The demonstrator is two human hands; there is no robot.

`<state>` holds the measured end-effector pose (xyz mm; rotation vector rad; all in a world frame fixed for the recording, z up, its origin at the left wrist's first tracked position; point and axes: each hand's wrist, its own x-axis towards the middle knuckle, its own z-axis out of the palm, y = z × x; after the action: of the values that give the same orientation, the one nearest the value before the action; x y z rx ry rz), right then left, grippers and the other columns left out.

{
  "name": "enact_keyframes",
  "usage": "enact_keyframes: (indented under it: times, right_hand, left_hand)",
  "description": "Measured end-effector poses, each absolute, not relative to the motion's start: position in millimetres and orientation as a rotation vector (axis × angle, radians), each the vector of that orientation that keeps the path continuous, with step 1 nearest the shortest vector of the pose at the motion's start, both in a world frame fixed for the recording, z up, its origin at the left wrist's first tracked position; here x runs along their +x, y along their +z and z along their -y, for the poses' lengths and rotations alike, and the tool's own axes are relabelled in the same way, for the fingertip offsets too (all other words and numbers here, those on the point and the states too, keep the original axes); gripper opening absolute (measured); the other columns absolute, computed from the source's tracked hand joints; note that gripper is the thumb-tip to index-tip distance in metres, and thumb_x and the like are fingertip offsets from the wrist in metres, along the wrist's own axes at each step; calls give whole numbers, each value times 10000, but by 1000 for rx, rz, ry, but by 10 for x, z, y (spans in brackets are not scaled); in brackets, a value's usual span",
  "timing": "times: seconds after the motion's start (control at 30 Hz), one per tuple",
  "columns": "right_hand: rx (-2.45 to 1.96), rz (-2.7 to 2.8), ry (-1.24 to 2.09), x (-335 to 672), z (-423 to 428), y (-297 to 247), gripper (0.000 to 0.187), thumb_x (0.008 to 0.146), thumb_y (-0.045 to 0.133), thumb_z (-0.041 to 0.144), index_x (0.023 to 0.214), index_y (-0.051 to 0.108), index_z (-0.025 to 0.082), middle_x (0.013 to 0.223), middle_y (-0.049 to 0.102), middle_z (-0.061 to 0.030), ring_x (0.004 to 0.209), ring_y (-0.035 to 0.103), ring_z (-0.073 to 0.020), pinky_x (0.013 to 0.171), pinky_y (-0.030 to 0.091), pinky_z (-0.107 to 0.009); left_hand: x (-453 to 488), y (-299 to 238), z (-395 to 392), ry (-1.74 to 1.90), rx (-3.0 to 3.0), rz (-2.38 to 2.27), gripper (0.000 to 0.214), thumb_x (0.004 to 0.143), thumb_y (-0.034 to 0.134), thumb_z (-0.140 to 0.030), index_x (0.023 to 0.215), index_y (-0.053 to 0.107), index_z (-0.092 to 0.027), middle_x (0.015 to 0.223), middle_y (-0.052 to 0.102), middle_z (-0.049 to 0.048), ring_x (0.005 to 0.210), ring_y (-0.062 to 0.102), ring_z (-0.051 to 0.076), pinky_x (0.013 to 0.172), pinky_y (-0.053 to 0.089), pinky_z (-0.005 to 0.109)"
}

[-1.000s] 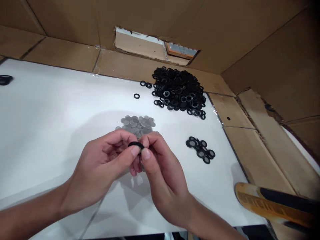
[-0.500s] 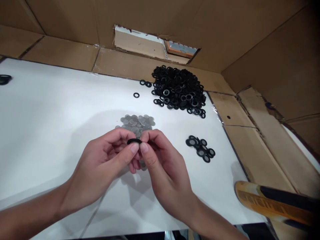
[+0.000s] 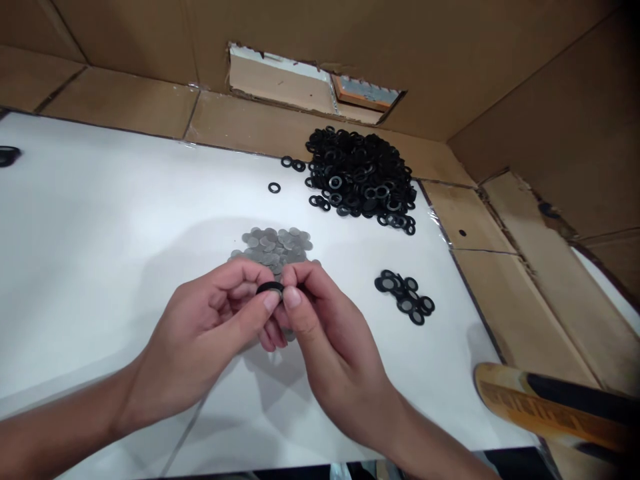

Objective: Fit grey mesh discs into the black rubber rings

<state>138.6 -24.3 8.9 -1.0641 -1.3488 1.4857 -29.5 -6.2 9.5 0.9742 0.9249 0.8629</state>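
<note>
Between my two hands is a black rubber ring [image 3: 269,287], with a bit of a grey disc showing at its lower edge. My left hand [image 3: 215,313] pinches the ring's left side between thumb and forefinger, its other fingers curled beneath. The thumb and forefinger of my right hand [image 3: 330,327] press on the right side. Just beyond the fingertips lies a pile of thin grey mesh discs [image 3: 273,243], partly hidden by my hands. Off to the right sits a small group of black rings with grey discs in them [image 3: 407,297].
A big heap of black rings [image 3: 363,173] stands at the back, with a single loose ring [image 3: 274,188] left of it. Cardboard walls [image 3: 450,53] surround the white table [image 3: 100,220]. A yellow and black object [image 3: 530,393] juts in at the right edge.
Both hands keep their pinch on the ring, which is tilted slightly differently. The view has shifted a little, so the table's things sit slightly further right.
</note>
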Motion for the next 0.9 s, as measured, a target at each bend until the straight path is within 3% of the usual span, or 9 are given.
enact_keyframes:
  times: [0.43, 0.9]
  right_hand:
    - [-1176, 1479, 1235, 1331, 301, 3, 150, 1126, 404, 360, 1061, 476, 246, 961, 539, -25, 775, 547, -156, 734, 484, -362]
    - [-1093, 1330, 1386, 1374, 252, 93, 167, 1108, 506, 315, 998, 573, 209, 813, 582, 19, 728, 601, -122, 667, 494, -294]
  left_hand:
    - [-253, 75, 94, 921, 924, -968, 139, 1007, 693, -212, 895, 753, -268, 730, 764, -92, 690, 741, 58, 681, 591, 84]
    - [-324, 65, 64, 841, 1093, -1011, 79, 1008, 704, -291, 939, 724, -260, 744, 758, -89, 672, 720, 58, 688, 602, 101]
